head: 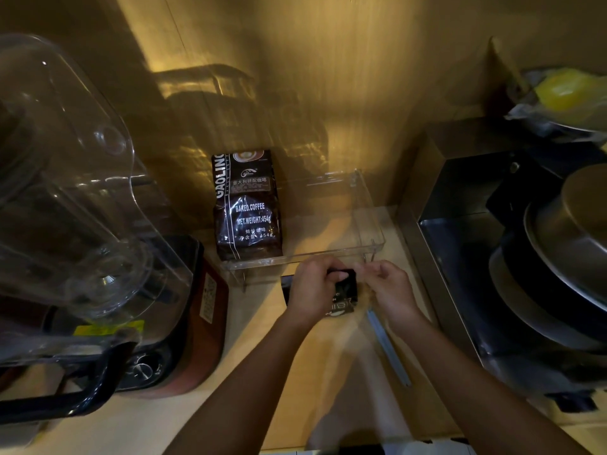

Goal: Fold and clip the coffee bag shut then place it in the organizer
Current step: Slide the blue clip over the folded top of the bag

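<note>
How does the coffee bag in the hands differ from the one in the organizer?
The bag in the hands lies on the counter in front of the clear organizer, gripped by the left hand and right hand. The bag in the organizer stands upright, untouched. It shows its whole front; the held one is mostly covered. Both are dark printed bags.

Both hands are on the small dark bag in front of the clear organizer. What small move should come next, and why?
Probably finish pressing the fold flat. The left hand grips the coffee bag at its top, the right hand pinches beside it, and the long clip lies unused on the counter, so clipping seems premature.
</note>
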A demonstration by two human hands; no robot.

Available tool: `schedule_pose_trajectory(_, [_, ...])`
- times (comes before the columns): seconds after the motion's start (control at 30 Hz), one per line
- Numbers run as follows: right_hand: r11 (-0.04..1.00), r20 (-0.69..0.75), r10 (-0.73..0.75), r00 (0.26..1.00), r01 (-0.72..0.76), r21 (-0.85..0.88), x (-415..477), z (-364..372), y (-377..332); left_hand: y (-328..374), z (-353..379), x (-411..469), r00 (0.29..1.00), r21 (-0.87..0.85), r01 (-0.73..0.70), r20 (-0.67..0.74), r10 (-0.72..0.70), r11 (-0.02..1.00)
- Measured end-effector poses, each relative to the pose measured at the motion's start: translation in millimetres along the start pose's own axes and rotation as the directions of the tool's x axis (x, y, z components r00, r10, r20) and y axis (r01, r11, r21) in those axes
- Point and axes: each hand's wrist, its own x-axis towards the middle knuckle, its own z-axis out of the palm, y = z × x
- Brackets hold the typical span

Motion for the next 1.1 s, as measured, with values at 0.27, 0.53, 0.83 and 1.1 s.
schedule_pose_trajectory(0.27, [0.559,0.003,0.137,0.991,-0.074,-0.826,-9,-29,61,0,-3,5,0.989,0.032,-0.071,-0.130,0.075,0.997])
schedule_pose_trajectory(0.53, [0.392,0.034,0.039,0.999,0.016,-0.920,-19,-35,77,2,-6,7,0.995,-0.069,-0.015,-0.100,0.008,0.997])
schedule_pose_trajectory(0.83, [0.648,0.162,-0.215,0.963,0.265,-0.714,-13,-38,26,10,-9,14,0.999,0.107,0.014,-0.040,-0.010,0.994])
schedule_pose_trajectory(1.1, [0.434,0.243,-0.447,0.861,0.447,-0.782,-9,-41,0,16,-9,9,0.997,0.161,-0.074,0.030,0.070,0.984])
